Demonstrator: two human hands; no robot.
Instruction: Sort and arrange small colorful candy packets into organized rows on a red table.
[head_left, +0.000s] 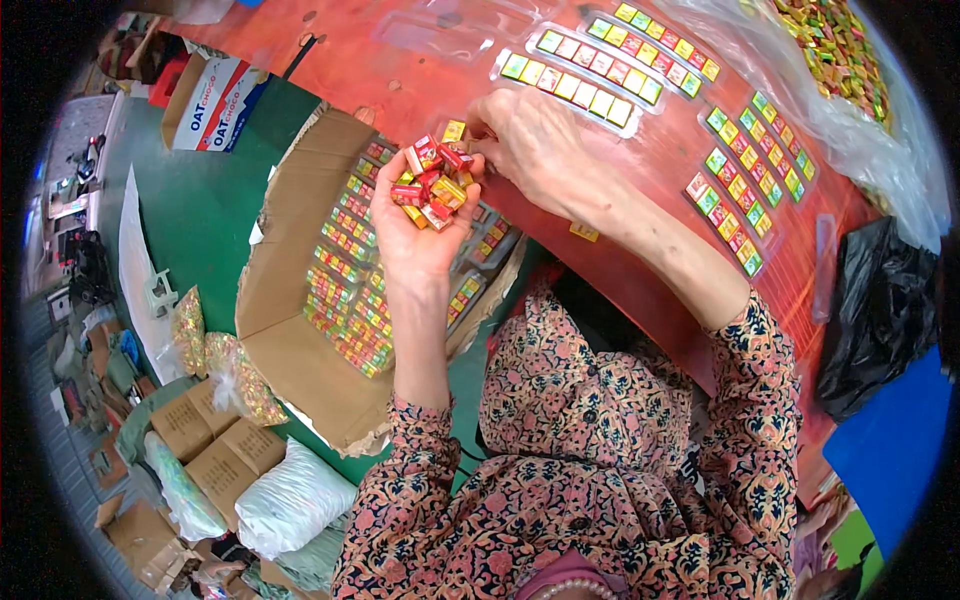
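Note:
My left hand (412, 232) is raised palm up and cupped around a heap of small wrapped candies (432, 182) in red, yellow and green. My right hand (532, 143) reaches across to the heap and its fingertips pinch one candy at the top of it. Both hands hover over the edge of a red table (420, 70). Several clear plastic trays filled with rows of candies (582, 78) lie on the table beyond my hands, and more filled trays (740, 190) lie to the right.
An open cardboard box (300, 300) beside the table holds stacked filled trays (350, 290). A big clear bag of loose candies (840, 70) sits at the table's far right. A black bag (880, 310), cartons (215, 440) and white sacks (290, 495) stand on the green floor.

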